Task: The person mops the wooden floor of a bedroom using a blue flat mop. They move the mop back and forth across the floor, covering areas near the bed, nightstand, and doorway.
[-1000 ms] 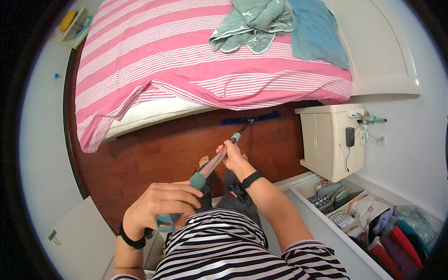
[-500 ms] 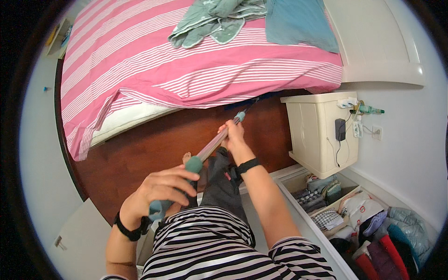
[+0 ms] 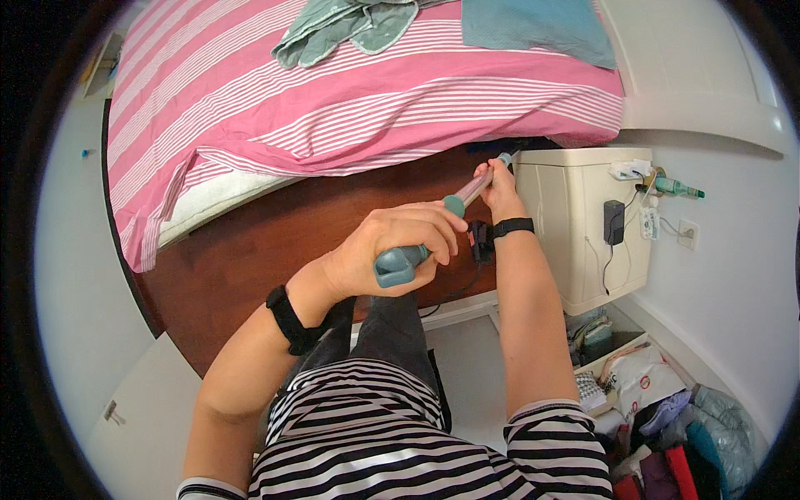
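A long mop (image 3: 475,191) with a shiny metallic pole and grey-green grips slants from near my body toward the far right. My left hand (image 3: 392,242) is wrapped round the grip at its near end, the hooked end cap sticking out below my palm. Farther along, beside the bedside cabinet (image 3: 542,229), my right hand (image 3: 502,190) is closed round the pole near a pale blue collar. Beyond it the pole runs to the dark gap under the bed (image 3: 350,117), where a dark blue part is mostly hidden.
Dark red wooden floor (image 3: 250,242) lies between me and the bed. On the cabinet are a power strip (image 3: 631,170), a black adapter (image 3: 613,222) and a green bottle (image 3: 677,187). Near my right elbow, a drawer holds clothes (image 3: 658,433). A white door (image 3: 142,417) stands lower left.
Both hands and the mop have moved right and away from me, toward the cabinet. My left hand's loose fingers have closed round the grip. The view has shifted slightly.
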Demonstrator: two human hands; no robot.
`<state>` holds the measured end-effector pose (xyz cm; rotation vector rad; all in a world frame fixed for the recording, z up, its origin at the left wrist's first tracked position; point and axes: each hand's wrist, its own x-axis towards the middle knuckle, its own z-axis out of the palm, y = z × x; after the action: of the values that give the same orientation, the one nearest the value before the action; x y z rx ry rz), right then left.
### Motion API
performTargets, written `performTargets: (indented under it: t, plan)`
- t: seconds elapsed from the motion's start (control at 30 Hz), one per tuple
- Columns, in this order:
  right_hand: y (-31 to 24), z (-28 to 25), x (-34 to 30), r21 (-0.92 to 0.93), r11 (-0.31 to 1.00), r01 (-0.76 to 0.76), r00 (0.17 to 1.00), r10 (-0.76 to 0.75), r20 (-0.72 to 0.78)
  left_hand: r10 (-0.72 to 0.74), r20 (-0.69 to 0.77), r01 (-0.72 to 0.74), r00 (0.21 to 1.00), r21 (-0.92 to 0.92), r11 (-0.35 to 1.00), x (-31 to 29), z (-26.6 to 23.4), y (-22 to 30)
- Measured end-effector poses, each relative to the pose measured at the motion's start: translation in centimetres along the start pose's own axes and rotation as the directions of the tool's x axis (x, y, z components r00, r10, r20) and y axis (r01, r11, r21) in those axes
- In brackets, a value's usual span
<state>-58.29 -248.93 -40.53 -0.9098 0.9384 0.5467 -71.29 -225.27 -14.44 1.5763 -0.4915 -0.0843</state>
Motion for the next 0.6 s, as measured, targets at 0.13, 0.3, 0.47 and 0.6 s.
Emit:
performTargets:
  t: [0.13,0.3,0.47,0.6]
  plan:
    - [1.1,-1.0,-0.9,-0.023,1.000,0.004,0.999,-0.005,-0.038,0.030,-0.002,-0.031,1.000,-0.035,0.999,-1.6,1.5,1.2]
    - [3.7,-1.2,-3.7,-0.142,0.986,-0.083,0.996,0.085,0.013,-0.018,0.035,0.017,0.999,0.040,0.999,-6.3,2.1,2.9]
    - [8.0,1.7,-6.8,-0.270,0.958,-0.101,0.995,0.103,-0.007,-0.051,-0.065,0.054,0.997,0.052,0.997,-11.2,0.6,5.0]
    - [13.0,4.2,-9.4,-0.304,0.948,-0.091,0.995,0.099,0.012,-0.044,-0.096,0.053,0.994,0.090,0.995,-15.6,-1.7,7.5]
